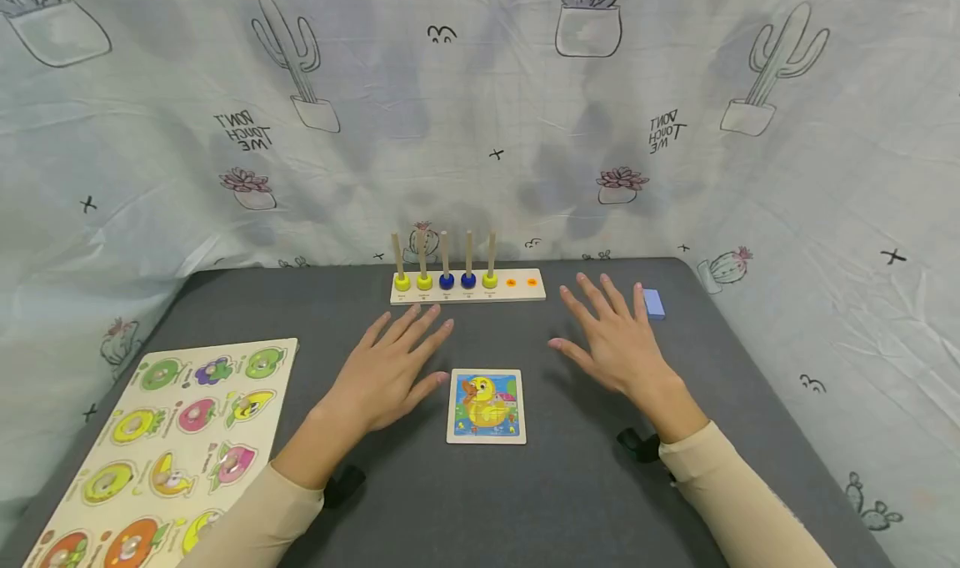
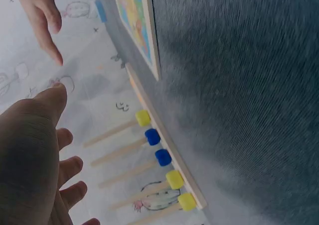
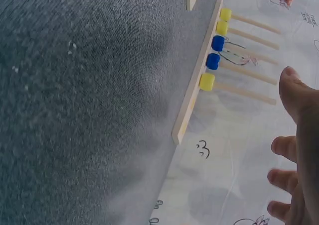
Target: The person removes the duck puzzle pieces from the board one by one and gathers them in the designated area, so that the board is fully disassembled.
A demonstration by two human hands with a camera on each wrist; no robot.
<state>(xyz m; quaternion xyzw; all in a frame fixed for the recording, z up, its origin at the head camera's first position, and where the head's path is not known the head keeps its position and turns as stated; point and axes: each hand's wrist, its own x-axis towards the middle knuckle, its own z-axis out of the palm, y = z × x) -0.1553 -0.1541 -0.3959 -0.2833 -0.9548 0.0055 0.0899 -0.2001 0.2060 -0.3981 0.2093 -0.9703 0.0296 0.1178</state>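
A: Head view first. What's around, and what's in the way?

B: The duck puzzle [image 1: 486,407] lies flat before you. Your left hand [image 1: 393,376] is at its ten o'clock, thumb tip just beside the frame; your right hand [image 1: 618,343] is at two, farther off. Both are spread wide, fingers straight, and empty. At twelve stands the peg stand [image 1: 468,294]: five rods, one bead each, yellow, yellow, blue, blue, yellow, then two orange spots. A blue block [image 1: 654,304] lies past your right hand, and the fruit board [image 1: 201,439] fills nine o'clock. Your left sleeve [image 1: 255,514] covers its near corner.

A: Surface and room?

B: You have a dark grey table [image 1: 555,501], with a pale cactus-print cloth [image 1: 480,92] hanging behind it and along the sides.

A: Any writing?

B: "DON'T TOUCH ME", mirrored, twice on that cloth. The stand's captions and the board's labels are too small to read.

A: Left wrist view?

B: Your left hand sits at eight o'clock, fingers apart. The puzzle cuts in near eleven, the stand tilts across six, and your other hand hangs at ten.

A: Right wrist?

B: Your right hand edges in at four o'clock, thumb clear of the fingers. The stand slants at one, with a puzzle corner at the top edge. Grainy tabletop fills the left.
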